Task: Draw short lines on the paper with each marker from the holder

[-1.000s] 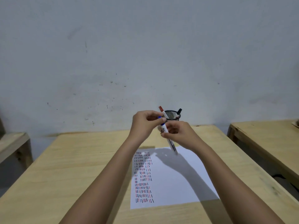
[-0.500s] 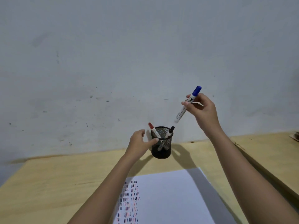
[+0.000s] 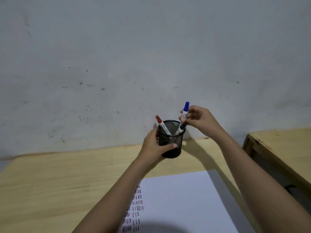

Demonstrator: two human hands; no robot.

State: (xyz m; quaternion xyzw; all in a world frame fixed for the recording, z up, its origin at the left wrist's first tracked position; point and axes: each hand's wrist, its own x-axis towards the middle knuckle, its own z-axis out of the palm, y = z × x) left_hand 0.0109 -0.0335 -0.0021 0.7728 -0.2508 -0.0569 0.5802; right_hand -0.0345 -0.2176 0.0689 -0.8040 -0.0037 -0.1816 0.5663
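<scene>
The left hand is gripping the mesh holder on the tabletop while the right hand is pinching the capped blue marker at the rim, seemingly returning it; next likely calls for choosing another marker.

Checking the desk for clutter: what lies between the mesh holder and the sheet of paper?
In the head view, only bare wooden table lies between the holder and the paper, crossed by the left forearm and shadow.
</scene>
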